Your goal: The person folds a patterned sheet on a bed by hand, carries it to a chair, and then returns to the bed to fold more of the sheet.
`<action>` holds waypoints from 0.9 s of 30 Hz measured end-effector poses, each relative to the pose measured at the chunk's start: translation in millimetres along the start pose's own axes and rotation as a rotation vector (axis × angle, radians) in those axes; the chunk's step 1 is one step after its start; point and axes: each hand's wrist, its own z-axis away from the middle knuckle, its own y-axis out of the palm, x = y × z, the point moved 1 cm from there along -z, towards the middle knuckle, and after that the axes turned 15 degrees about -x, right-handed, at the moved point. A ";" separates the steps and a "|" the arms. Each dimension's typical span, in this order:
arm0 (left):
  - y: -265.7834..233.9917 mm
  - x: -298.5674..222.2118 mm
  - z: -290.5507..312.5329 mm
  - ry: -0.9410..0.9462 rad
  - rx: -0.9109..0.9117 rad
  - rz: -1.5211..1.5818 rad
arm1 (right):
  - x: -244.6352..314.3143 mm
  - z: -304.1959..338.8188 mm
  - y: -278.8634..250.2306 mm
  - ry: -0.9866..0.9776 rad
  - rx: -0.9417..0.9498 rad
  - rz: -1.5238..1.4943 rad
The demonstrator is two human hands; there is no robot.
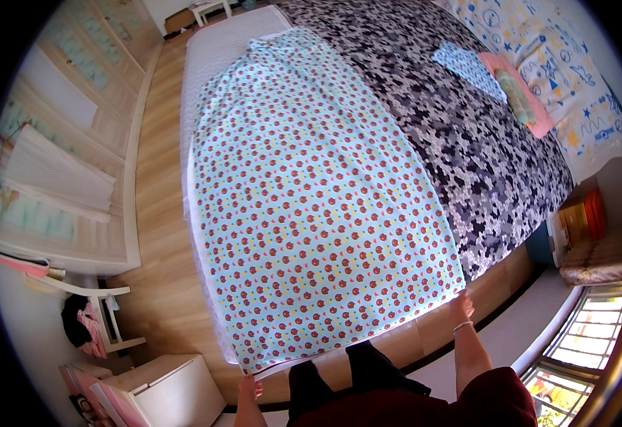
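A light blue sheet (311,206) printed with small brown bear heads lies spread over the bed's left part, its near edge pulled straight in front of me. My left hand (250,386) is closed on the sheet's near left corner. At the near right corner, my right hand (462,306) pinches the same edge, with a band on that wrist. Toward the far end the sheet narrows into a few wrinkles. White quilted bedding (215,48) shows beyond it at the far left and along its left side.
A black, grey and white patterned cover (425,92) adjoins on the right, with a blue pillow (469,70) and pink bedding (539,121) on it. Wardrobe doors (76,107) line the left. A white chair (108,320) and white cabinet (172,391) stand near left. A barred window (581,334) is near right.
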 end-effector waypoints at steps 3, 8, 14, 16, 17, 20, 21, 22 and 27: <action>-3.3 -12.0 17.9 0.037 0.029 -0.035 | 46.8 49.1 16.7 -0.257 0.118 0.068; -25.2 28.9 -3.5 0.050 0.082 -0.072 | 167.1 184.3 -8.9 -0.586 0.428 -0.097; -84.1 73.3 -51.2 0.066 0.251 0.019 | 261.6 368.6 -34.2 -0.896 0.593 -0.315; -126.5 79.1 -74.6 0.077 0.252 0.091 | 278.2 417.4 -18.8 -0.947 0.547 -0.351; -148.2 83.6 -89.9 0.081 0.231 0.153 | 286.2 438.8 -13.7 -0.944 0.547 -0.328; -221.6 97.9 -135.6 0.083 0.206 0.285 | 306.3 487.8 -0.6 -0.873 0.451 -0.241; -252.5 103.8 -144.8 0.074 0.200 0.314 | 311.2 502.7 -1.2 -0.837 0.413 -0.207; -281.0 107.7 -152.4 0.065 0.168 0.314 | 320.4 510.2 -3.3 -0.725 0.467 -0.167; -361.7 126.2 -188.8 0.002 0.028 0.289 | 336.0 520.6 11.9 -0.697 0.559 -0.164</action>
